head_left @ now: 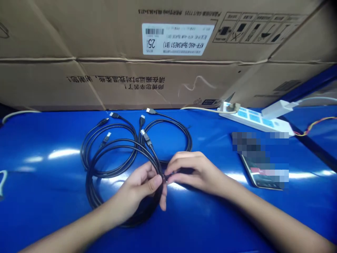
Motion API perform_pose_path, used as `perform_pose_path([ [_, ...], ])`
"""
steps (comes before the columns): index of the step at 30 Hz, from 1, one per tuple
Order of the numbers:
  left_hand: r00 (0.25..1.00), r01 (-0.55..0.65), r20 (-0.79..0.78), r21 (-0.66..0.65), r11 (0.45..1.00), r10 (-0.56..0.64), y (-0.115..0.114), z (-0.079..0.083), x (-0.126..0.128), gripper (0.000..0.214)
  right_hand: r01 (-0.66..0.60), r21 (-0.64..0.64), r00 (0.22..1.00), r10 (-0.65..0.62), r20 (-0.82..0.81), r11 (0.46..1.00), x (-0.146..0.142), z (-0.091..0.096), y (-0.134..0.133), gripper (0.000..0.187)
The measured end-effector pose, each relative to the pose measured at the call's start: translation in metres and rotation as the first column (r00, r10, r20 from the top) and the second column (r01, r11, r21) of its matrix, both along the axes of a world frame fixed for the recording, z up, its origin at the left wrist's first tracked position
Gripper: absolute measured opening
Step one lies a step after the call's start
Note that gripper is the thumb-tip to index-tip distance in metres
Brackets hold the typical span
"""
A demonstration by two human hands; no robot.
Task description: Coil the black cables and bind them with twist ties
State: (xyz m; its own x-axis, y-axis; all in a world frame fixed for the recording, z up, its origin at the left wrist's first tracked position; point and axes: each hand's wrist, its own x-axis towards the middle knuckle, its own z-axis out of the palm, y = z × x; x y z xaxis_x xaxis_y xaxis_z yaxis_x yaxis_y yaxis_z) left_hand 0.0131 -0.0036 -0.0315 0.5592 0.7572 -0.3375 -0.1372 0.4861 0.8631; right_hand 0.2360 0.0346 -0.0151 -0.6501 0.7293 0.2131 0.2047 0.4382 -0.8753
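- The left hand (137,189) curls around the lower loop of the coiled black cables (110,158), its grip clamped on the cable between thumb and fingers.
- The right hand (196,172) comes in from the opposite side, its grip pinched shut on a short stretch of cable touching the left hand's fingertips (158,181). The exact spot it holds is partly hidden by the fingers.
- The coiled black cables lie in several overlapping loops on the blue table (184,225), directly in front of the person.
- Several black connector plugs (146,137) poke out along the far side of the coiled black cables.
- Right of the coiled black cables and farther away sits a white power strip (250,119) with blue panels, a white adapter (276,109) plugged into it.
- A phone (260,177), partly blurred out, lies right of the coiled black cables, nearer the person than the power strip.
- A cardboard box (168,59) with a white barcode label (176,38) lies beyond the coiled black cables, along the far edge of the blue table.
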Motion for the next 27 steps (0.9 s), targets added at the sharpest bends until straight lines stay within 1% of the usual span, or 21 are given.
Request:
perform_pose_path([
  [2,0.998,-0.057,-0.015,0.018,0.998,0.057,0.001,0.002,0.0,0.036,0.029,-0.168,1.0,-0.029,0.002,0.985,-0.001,0.004,-0.001,0.017],
  [3,0.996,-0.092,-0.019,0.019,0.996,0.092,0.001,0.003,0.0,0.035,0.038,-0.262,0.999,-0.037,0.008,0.964,-0.002,0.006,-0.002,0.019],
  [5,0.989,-0.144,-0.024,0.014,0.99,0.144,0.002,0.004,0.0,0.032,0.034,-0.439,0.999,-0.034,0.01,0.898,-0.004,0.011,-0.002,0.025],
  [6,0.988,-0.153,-0.03,0.013,0.988,0.154,0.002,0.005,0.0,0.031,0.02,-0.518,1.0,-0.025,-0.004,0.855,-0.005,0.013,-0.003,0.027],
  [8,0.986,-0.157,-0.054,0.04,0.987,0.159,0.002,0.005,0.0,0.031,-0.017,-0.664,0.998,-0.026,-0.055,0.748,-0.006,0.015,-0.003,0.027],
  [11,0.977,-0.179,-0.098,0.115,0.977,0.19,0.003,0.007,0.002,0.034,-0.059,-0.833,0.99,-0.072,-0.118,0.55,-0.007,0.014,-0.004,0.028],
  [12,0.973,-0.193,-0.105,0.131,0.972,0.207,0.003,0.008,0.003,0.035,-0.068,-0.873,0.987,-0.093,-0.129,0.483,-0.006,0.014,-0.004,0.029],
  [14,0.964,-0.221,-0.117,0.154,0.963,0.24,0.003,0.01,0.004,0.036,-0.103,-0.925,0.979,-0.129,-0.16,0.366,-0.005,0.014,-0.004,0.031],
  [16,0.952,-0.249,-0.134,0.182,0.951,0.275,0.003,0.01,0.005,0.034,-0.162,-0.948,0.968,-0.143,-0.207,0.275,-0.004,0.015,-0.004,0.034],
  [18,0.94,-0.274,-0.145,0.209,0.939,0.307,0.003,0.01,0.005,0.033,-0.226,-0.95,0.953,-0.155,-0.262,0.214,-0.002,0.016,-0.006,0.036],
  [21,0.933,-0.299,-0.14,0.212,0.93,0.331,0.004,0.008,0.003,0.032,-0.321,-0.935,0.917,-0.198,-0.346,0.149,-0.003,0.018,-0.011,0.04],
  [22,0.931,-0.304,-0.142,0.205,0.93,0.335,0.004,0.008,0.003,0.033,-0.342,-0.93,0.907,-0.212,-0.364,0.132,-0.005,0.018,-0.013,0.043],
  [23,0.929,-0.312,-0.143,0.196,0.93,0.342,0.005,0.007,0.002,0.033,-0.348,-0.928,0.904,-0.218,-0.369,0.131,-0.007,0.019,-0.015,0.045],
  [24,0.926,-0.321,-0.145,0.186,0.929,0.349,0.005,0.007,0.001,0.033,-0.329,-0.931,0.909,-0.213,-0.357,0.159,-0.009,0.019,-0.017,0.047],
  [25,0.925,-0.326,-0.142,0.174,0.929,0.352,0.006,0.007,0.001,0.032,-0.274,-0.933,0.925,-0.203,-0.323,0.233,-0.012,0.019,-0.018,0.046],
  [26,0.93,-0.32,-0.133,0.165,0.933,0.343,0.006,0.008,0.001,0.032,-0.185,-0.916,0.944,-0.196,-0.267,0.355,-0.014,0.018,-0.019,0.042],
  [27,0.938,-0.305,-0.121,0.163,0.938,0.325,0.007,0.008,0.001,0.032,-0.068,-0.859,0.959,-0.203,-0.196,0.508,-0.015,0.017,-0.019,0.038],
])
